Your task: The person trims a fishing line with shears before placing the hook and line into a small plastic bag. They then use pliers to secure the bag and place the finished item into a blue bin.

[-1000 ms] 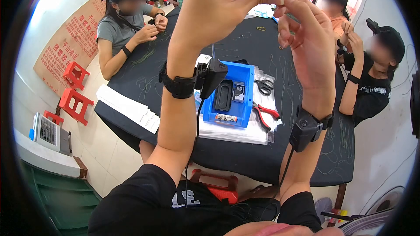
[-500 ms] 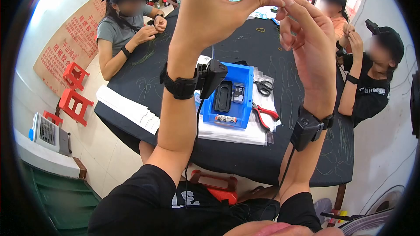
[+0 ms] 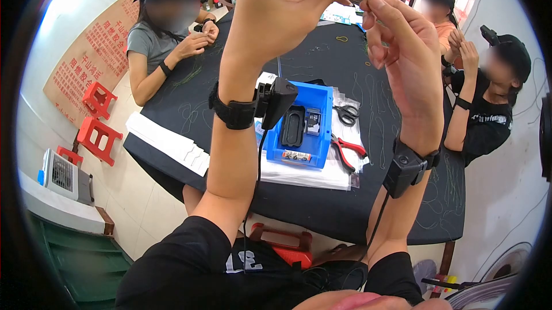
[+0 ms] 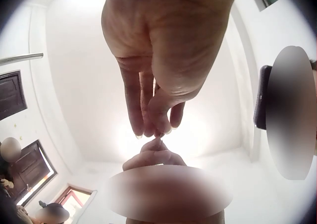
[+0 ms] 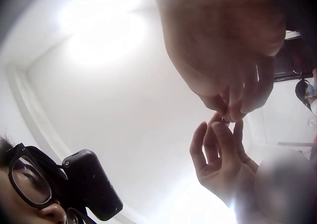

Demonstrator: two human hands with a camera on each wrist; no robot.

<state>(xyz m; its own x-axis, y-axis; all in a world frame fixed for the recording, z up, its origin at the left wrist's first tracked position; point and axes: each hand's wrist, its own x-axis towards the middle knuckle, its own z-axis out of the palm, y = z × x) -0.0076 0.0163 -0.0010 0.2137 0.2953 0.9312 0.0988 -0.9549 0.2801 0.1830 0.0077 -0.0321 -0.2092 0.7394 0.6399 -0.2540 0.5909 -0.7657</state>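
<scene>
Both hands are raised high over the table, fingertips meeting. In the head view the left hand point(image 3: 276, 22) reaches in from the left, thumb and forefinger pinched together. Opposite it, the right hand point(image 3: 411, 60) also pinches with thumb and forefinger, its other fingers loosely curled. Between the fingertips sits a tiny pale piece point(image 4: 161, 141), too small to make out its kind. The right wrist view shows the right hand point(image 5: 233, 60) above the left hand point(image 5: 223, 164), the tips touching around the piece.
Below the hands, a blue bin point(image 3: 328, 132) holds a black case point(image 3: 293, 126). Beside it lie black scissors point(image 3: 347, 115) and red-handled pliers point(image 3: 348, 152). Thin cord loops point(image 3: 376, 120) and white paper strips point(image 3: 167, 142) lie on the black-covered table point(image 3: 310, 206). Other people sit around it.
The left thumb tip and the right fingertips shift slightly against each other, the left thumb drawing a little up and left. Both arms stay almost where they were.
</scene>
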